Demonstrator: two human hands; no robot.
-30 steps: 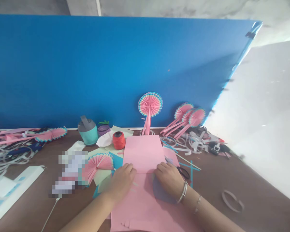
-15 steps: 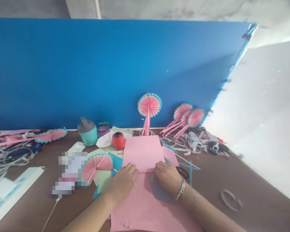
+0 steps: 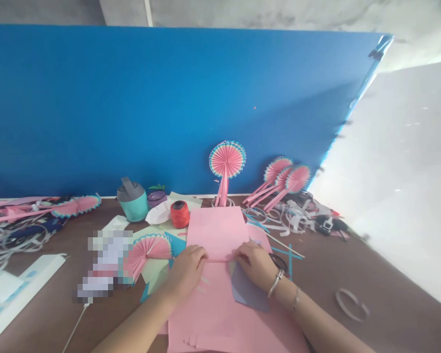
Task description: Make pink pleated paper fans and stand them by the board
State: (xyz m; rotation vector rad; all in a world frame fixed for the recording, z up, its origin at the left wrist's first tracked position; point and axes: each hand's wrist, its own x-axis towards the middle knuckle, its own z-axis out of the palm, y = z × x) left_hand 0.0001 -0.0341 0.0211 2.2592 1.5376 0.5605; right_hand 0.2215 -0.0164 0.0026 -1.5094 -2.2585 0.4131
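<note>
A pink sheet of paper (image 3: pixel 216 230) lies flat with a narrow fold along its near edge. At the left end of that edge, my left hand (image 3: pixel 189 267) is closed, thumb and fingers pinching the fold. My right hand (image 3: pixel 256 264) grips the same edge further right, its fingers bent over the paper. Under both hands spreads a larger pink sheet (image 3: pixel 213 318). A grey-blue piece of paper (image 3: pixel 248 289) sticks out beneath my right hand. Just beyond that hand are dark scissor handles (image 3: pixel 280 264), partly covered.
Behind the sheet stands a round pink paper fan (image 3: pixel 227 161), with several more fans (image 3: pixel 297 179) to its right. A red thread spool (image 3: pixel 180 214) and a teal cup (image 3: pixel 133 203) are at the back left. A half-open fan (image 3: pixel 152 247) and a white power strip (image 3: pixel 25 294) lie left.
Both hands have shifted slightly, and their fingers have drawn in on the near edge of the pink sheet. A narrow raised fold now shows there. Other objects stay put.
</note>
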